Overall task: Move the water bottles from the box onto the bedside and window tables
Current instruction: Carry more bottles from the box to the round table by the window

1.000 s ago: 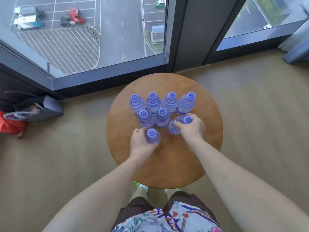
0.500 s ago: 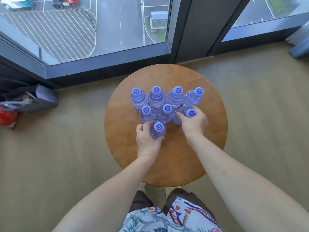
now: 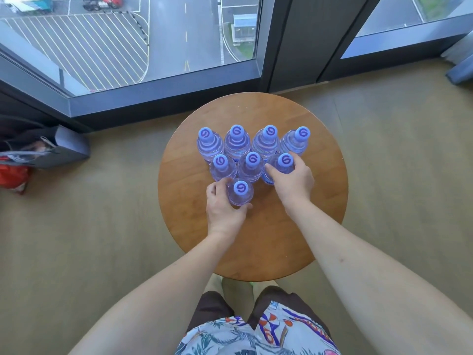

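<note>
Several clear water bottles with purple caps stand upright in a tight cluster on a round wooden table [image 3: 320,213] by the window. The back row [image 3: 236,142] holds several, and two stand in the middle row [image 3: 250,166]. My left hand [image 3: 222,211] grips the nearest bottle [image 3: 240,192] at the front of the cluster. My right hand [image 3: 291,183] grips the bottle at the right end of the middle row [image 3: 284,162], which stands upright against its neighbours. No box is in view.
Floor-to-ceiling windows [image 3: 128,47] with dark frames run just behind the table. A grey bag [image 3: 51,149] and something red [image 3: 12,175] lie on the floor at the left. Beige floor surrounds the table. My legs stand at its near edge.
My right hand has tipped its leaning bottle upright and pushed it in beside the middle row. My left hand has slid the front bottle closer to the cluster.
</note>
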